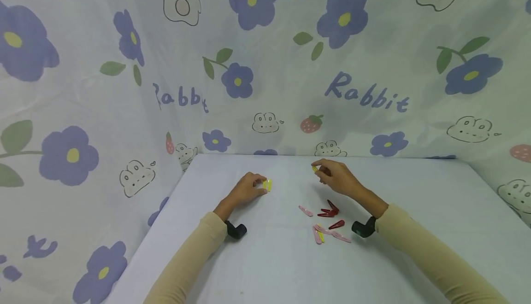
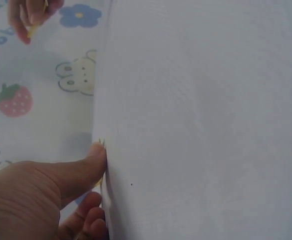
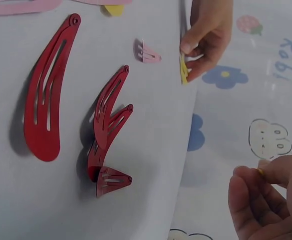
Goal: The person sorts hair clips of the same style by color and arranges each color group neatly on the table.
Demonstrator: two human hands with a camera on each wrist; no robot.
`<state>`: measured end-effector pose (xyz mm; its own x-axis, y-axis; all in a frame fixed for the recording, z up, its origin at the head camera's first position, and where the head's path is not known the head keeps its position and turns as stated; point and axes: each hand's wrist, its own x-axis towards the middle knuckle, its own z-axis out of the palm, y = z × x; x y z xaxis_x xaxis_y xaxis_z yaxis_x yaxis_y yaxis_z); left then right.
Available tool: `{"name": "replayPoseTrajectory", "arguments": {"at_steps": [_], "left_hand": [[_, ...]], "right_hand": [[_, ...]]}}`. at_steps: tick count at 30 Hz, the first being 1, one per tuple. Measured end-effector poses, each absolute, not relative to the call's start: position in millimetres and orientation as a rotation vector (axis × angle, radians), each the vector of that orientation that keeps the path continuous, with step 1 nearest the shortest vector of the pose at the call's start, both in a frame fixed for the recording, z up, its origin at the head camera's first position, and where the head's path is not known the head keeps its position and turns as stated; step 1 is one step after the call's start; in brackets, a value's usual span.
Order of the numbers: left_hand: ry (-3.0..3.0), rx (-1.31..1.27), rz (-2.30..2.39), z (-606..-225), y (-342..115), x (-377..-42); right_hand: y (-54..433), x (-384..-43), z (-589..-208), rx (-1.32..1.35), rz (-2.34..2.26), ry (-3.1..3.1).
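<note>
My left hand [image 1: 247,188] rests at the left of the white table, its thumb and fingers around yellow snap hair clips [image 1: 269,185]. In the right wrist view those yellow clips [image 3: 183,72] stick out past its fingertips. My right hand [image 1: 338,176] is raised near the table's back and pinches another yellow hair clip [image 1: 314,168] between thumb and fingertips; only a small bit of it shows in the right wrist view. Nearer to me lie several red hair clips [image 1: 327,213], some overlapping, and several pink hair clips [image 1: 317,236] with a yellow one [image 1: 321,235] among them.
A single pink clip [image 1: 305,211] lies left of the red ones. The white table [image 1: 265,267] ends at a patterned cloth backdrop [image 1: 282,87] behind and at the left. Both wrists wear a black camera [image 1: 363,227].
</note>
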<state>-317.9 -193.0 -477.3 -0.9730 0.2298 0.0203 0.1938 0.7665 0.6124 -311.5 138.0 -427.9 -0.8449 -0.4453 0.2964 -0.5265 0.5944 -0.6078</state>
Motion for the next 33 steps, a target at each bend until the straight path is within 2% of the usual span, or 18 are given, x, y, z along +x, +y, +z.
{"name": "replayPoseTrajectory", "arguments": {"at_steps": [33], "left_hand": [[2.92, 0.34, 0.982, -478.8, -193.4, -317.3]], "right_hand": [[105.0, -313.8, -443.2, 0.848, 1.31, -2.767]]}}
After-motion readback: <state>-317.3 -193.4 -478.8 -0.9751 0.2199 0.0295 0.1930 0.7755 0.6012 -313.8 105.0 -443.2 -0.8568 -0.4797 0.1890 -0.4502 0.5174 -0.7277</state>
